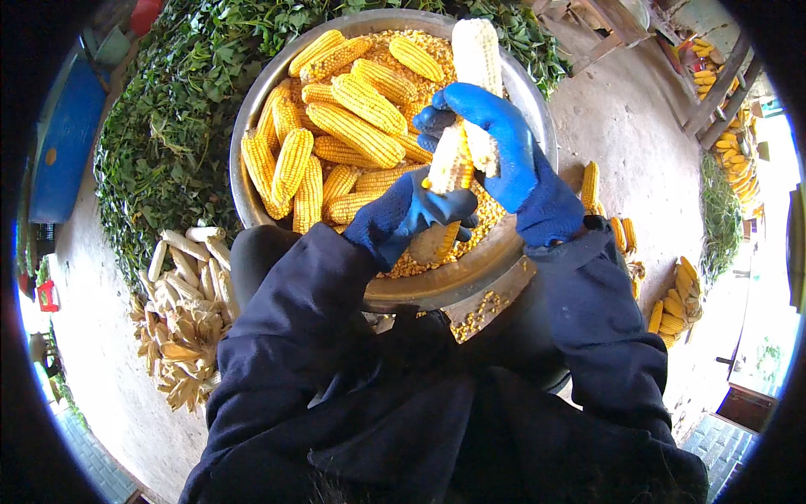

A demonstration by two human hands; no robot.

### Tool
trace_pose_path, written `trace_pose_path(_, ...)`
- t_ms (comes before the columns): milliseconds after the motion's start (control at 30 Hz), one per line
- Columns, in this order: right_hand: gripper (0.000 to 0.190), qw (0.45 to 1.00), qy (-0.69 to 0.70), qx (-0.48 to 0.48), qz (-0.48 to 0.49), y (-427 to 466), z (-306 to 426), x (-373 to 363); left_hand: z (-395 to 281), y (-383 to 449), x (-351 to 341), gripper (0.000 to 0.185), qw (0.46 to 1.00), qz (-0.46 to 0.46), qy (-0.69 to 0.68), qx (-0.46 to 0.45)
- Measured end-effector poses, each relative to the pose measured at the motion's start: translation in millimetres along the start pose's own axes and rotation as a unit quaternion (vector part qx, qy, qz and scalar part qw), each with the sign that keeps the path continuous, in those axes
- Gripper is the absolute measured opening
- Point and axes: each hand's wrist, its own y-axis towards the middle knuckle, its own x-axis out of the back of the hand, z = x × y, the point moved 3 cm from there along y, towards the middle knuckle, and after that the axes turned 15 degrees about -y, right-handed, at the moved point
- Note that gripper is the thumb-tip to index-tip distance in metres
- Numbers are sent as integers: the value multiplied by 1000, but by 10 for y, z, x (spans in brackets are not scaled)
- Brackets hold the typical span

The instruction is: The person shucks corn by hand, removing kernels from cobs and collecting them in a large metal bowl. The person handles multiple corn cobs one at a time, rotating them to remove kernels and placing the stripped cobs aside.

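Observation:
Both of my hands wear blue coated work gloves. My left hand (409, 214) grips a partly shelled corn ear (446, 165), on which some yellow kernels remain among the pale rows. In my right hand (513, 142) is a bare white corncob (476, 53), its upper end sticking up past the fingers and its lower end against the ear. They are over a wide metal basin (532, 104). Several whole yellow corn ears (356, 135) lie in it on loose kernels (494, 208). Below my left hand, part of another ear or cob (434, 242) shows.
A heap of green leafy vines (182, 107) borders the basin. Stripped cobs (189, 264) and dry husks (179, 353) are piled at left. Corn ears (675, 302) lie on the floor at right, and spilled kernels (478, 315) below the basin. A blue container (66, 145) stands far left.

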Motion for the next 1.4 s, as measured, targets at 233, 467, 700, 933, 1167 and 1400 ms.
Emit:
trace_pose_path(233, 43, 995, -88, 37, -28, 153, -392, -90, 790, 516, 1019, 50, 949, -147, 194, -200)
trace_pose_path(467, 43, 994, 66, 80, 27, 108, 178, 5, -283, -200, 17, 39, 995, 20, -92, -16)
trace_pose_path(700, 50, 994, 54, 9, 91, -35, 427, -215, -336, -336, -155, 51, 975, 129, -179, 25)
trace_pose_path(933, 33, 996, -49, -33, -70, 43, -29, -205, 134, 184, 200, 43, 989, -3, 70, -131)
trace_pose_path(1167, 35, 935, -259, 242, -22, 65, -46, 72, -60, 60, 115, 53, 997, -28, 50, -53)
trace_pose_path(1400, 47, 997, 54, 32, 36, -45, 414, -197, -381, -369, -164, 50, 977, 99, -186, 29)
